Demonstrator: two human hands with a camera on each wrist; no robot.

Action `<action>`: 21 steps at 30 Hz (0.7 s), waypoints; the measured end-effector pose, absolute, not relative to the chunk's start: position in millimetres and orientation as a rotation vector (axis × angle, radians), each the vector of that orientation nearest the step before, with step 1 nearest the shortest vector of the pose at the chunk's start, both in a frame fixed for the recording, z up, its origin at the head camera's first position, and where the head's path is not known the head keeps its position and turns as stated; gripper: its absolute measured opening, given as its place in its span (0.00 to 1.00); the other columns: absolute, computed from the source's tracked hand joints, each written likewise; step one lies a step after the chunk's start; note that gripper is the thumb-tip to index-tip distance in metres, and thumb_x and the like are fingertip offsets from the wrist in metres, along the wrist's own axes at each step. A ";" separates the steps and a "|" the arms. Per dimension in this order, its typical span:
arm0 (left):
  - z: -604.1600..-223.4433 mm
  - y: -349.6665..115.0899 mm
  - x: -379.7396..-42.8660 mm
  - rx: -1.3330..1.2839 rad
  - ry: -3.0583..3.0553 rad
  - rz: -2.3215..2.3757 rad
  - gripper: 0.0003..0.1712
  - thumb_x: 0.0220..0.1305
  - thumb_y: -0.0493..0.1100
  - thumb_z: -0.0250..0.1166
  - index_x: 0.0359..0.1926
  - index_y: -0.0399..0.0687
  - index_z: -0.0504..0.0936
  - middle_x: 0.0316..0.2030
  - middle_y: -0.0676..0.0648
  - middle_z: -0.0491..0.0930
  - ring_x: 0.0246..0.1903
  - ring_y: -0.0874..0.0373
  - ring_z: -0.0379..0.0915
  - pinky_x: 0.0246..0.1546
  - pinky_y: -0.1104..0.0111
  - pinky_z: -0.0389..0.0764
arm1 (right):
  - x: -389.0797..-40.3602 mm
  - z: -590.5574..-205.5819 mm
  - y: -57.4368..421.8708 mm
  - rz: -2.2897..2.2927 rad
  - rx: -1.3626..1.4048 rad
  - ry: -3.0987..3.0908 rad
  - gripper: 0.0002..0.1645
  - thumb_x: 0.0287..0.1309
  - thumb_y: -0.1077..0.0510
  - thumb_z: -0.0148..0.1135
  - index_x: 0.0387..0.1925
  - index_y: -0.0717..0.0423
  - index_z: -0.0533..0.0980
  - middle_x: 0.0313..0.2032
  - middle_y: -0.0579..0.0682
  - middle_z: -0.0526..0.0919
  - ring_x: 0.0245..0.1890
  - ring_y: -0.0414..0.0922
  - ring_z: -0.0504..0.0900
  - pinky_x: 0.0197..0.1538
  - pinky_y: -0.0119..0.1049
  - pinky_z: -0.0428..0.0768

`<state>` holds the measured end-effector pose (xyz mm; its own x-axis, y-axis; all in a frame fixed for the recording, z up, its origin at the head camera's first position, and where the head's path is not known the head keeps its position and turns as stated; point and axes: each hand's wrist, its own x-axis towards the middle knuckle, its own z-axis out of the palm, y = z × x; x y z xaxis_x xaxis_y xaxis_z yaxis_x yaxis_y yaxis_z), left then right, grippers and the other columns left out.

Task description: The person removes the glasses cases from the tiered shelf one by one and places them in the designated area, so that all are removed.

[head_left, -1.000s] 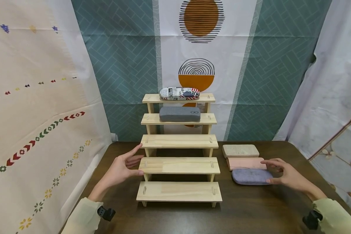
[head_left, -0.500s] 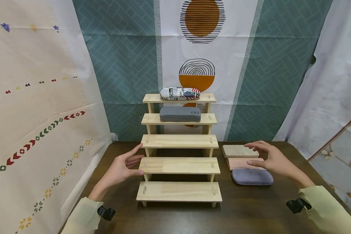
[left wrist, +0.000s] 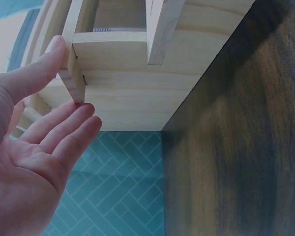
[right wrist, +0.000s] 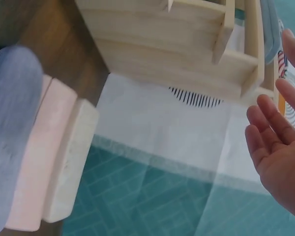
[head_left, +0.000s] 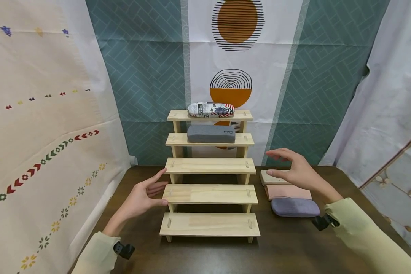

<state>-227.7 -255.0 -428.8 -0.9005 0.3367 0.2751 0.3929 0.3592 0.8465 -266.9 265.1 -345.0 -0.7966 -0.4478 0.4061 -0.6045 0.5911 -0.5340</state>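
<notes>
A stepped wooden display stand (head_left: 210, 193) stands mid-table. My left hand (head_left: 140, 199) holds the left end of one of its lower steps, thumb at the front edge and fingertips farther back. On the top step lies a newsprint-patterned glasses case (head_left: 211, 110). A grey glasses case (head_left: 211, 134), marked with a small glasses drawing, lies on the step below. My right hand (head_left: 299, 171) hovers with nothing in it, fingers and thumb apart, right of the stand. Beneath and near it lie a cream case (right wrist: 71, 162), a pink case (right wrist: 42, 157) and a blue-purple case (head_left: 295, 207).
The dark wooden table (head_left: 212, 257) carries the stand and the cases. A patterned cloth (head_left: 150, 83) hangs behind the stand. Cream fabric (head_left: 48, 152) closes the left side and pale fabric (head_left: 387, 114) the right.
My right hand has left the blue-purple case, moving up and left past the pink and cream cases toward the stand. The left hand has stayed at the stand.
</notes>
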 end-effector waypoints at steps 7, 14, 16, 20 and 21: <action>-430.1 -255.5 -228.1 -0.696 -2.531 -1.619 0.62 0.51 0.29 0.83 0.83 0.56 0.61 0.73 0.37 0.69 0.66 0.39 0.74 0.60 0.47 0.79 | -275.7 -336.5 241.8 1.034 0.879 -2.552 0.34 0.64 0.55 0.77 0.70 0.53 0.77 0.61 0.51 0.79 0.58 0.51 0.77 0.62 0.58 0.75; -429.6 -254.8 -227.7 -0.688 -2.533 -1.636 0.62 0.51 0.30 0.83 0.83 0.56 0.61 0.72 0.36 0.70 0.65 0.39 0.75 0.60 0.45 0.79 | -288.4 -324.7 218.8 1.077 0.857 -2.535 0.37 0.63 0.55 0.77 0.71 0.56 0.75 0.63 0.56 0.79 0.59 0.54 0.77 0.64 0.58 0.74; -429.2 -254.7 -227.3 -0.688 -2.533 -1.636 0.62 0.51 0.30 0.83 0.83 0.56 0.61 0.72 0.36 0.70 0.65 0.39 0.75 0.60 0.44 0.79 | -292.2 -319.6 212.3 1.066 0.861 -2.526 0.37 0.63 0.55 0.77 0.71 0.57 0.75 0.64 0.58 0.79 0.59 0.55 0.76 0.65 0.60 0.74; -428.8 -254.6 -226.6 -0.682 -2.534 -1.635 0.62 0.51 0.29 0.83 0.83 0.57 0.62 0.71 0.36 0.71 0.65 0.39 0.75 0.60 0.45 0.79 | -303.1 -309.0 200.9 1.074 0.876 -2.541 0.39 0.64 0.54 0.76 0.73 0.58 0.73 0.66 0.60 0.77 0.63 0.58 0.74 0.69 0.60 0.71; -428.8 -254.5 -226.5 -0.681 -2.535 -1.639 0.62 0.51 0.29 0.83 0.83 0.57 0.62 0.71 0.35 0.71 0.65 0.39 0.75 0.60 0.45 0.79 | -306.5 -306.9 198.5 1.076 0.877 -2.550 0.40 0.64 0.54 0.76 0.73 0.58 0.73 0.67 0.60 0.76 0.64 0.59 0.74 0.70 0.60 0.70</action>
<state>-226.5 -254.5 -428.8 -0.9022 0.3350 0.2718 0.3854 0.3426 0.8568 -306.5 198.5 -306.9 -0.7919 -0.4354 0.4281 -0.6105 0.5493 -0.5706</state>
